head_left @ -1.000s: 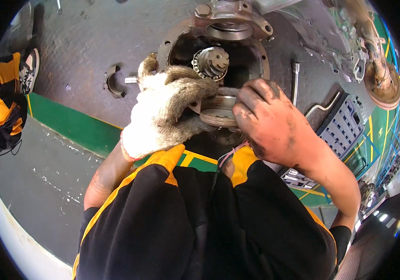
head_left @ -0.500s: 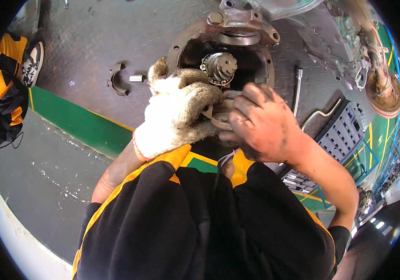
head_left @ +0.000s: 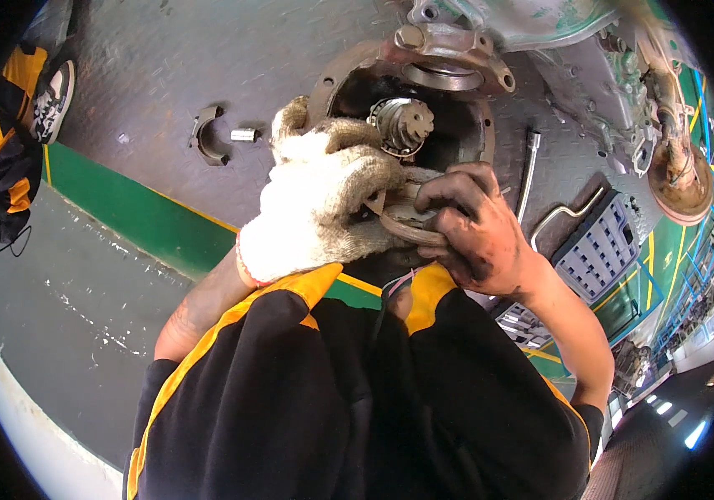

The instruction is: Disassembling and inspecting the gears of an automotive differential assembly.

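Observation:
My left hand (head_left: 320, 198), in a white knit glove, is closed around the near left of a grooved metal ring-shaped part (head_left: 407, 225). My bare, grease-darkened right hand (head_left: 484, 232) grips the same part from the right with curled fingers. Both hands are over the lower part of an open round metal housing (head_left: 487, 132), where a toothed pinion with bearing rollers (head_left: 407, 125) sits behind them. A bolted bracket (head_left: 449, 46) with a round bore spans the housing's top. Where the held part meets the housing is hidden by my fingers.
A curved cap (head_left: 205, 137) and small socket (head_left: 244, 135) lie left on the metal plate (head_left: 149, 75). At right are a long bar (head_left: 529, 175), bent handle (head_left: 559, 215), tool case (head_left: 594, 250) and large castings (head_left: 590, 92). Another person's leg and shoe (head_left: 54, 102) are at far left.
The housing and nearby tools have shifted slightly rightward in view. My right hand's fingers have curled differently, lower around the ring, uncovering more of it; my left hand still grips it.

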### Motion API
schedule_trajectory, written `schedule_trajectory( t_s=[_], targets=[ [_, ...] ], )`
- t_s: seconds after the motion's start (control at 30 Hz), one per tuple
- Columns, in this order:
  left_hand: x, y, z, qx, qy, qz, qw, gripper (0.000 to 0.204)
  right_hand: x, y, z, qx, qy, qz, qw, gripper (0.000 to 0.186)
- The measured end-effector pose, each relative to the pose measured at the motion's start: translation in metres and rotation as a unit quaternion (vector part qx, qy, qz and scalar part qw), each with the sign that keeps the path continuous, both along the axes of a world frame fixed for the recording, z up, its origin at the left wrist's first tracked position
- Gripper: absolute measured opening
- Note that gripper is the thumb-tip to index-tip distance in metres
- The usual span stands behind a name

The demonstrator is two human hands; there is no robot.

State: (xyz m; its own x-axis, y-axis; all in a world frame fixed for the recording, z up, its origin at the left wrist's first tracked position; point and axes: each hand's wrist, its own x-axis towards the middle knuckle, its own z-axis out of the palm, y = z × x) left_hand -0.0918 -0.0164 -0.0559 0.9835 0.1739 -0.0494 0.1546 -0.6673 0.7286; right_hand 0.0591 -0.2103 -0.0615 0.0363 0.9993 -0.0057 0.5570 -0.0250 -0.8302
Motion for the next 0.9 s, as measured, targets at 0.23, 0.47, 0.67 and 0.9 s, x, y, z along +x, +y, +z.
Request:
schedule_trajectory(
  t_s=[0.23, 0.47, 0.67, 0.9],
  targets=[
    [-0.004, 0.003, -0.004, 0.007, 0.002, -0.006, 1.0, 0.047, -0.007, 0.039, 0.043, -0.105, -0.18, 0.081, 0.975, 0.042],
    [-0.008, 0.009, -0.002, -0.051, 0.017, 0.011, 0.998, 0.051, 0.006, 0.023, 0.033, -0.112, -0.038, -0.009, 0.993, 0.047],
    [-0.009, -0.001, -0.001, -0.09, 0.067, 0.022, 0.993, 0.054, -0.025, 0.011, 0.019, -0.033, -0.183, -0.044, 0.982, 0.04],
    [-0.033, -0.024, -0.034, -0.067, -0.034, 0.109, 0.991, 0.052, -0.03, 0.061, 0.025, 0.16, -0.168, -0.045, 0.972, 0.06]
  ],
)
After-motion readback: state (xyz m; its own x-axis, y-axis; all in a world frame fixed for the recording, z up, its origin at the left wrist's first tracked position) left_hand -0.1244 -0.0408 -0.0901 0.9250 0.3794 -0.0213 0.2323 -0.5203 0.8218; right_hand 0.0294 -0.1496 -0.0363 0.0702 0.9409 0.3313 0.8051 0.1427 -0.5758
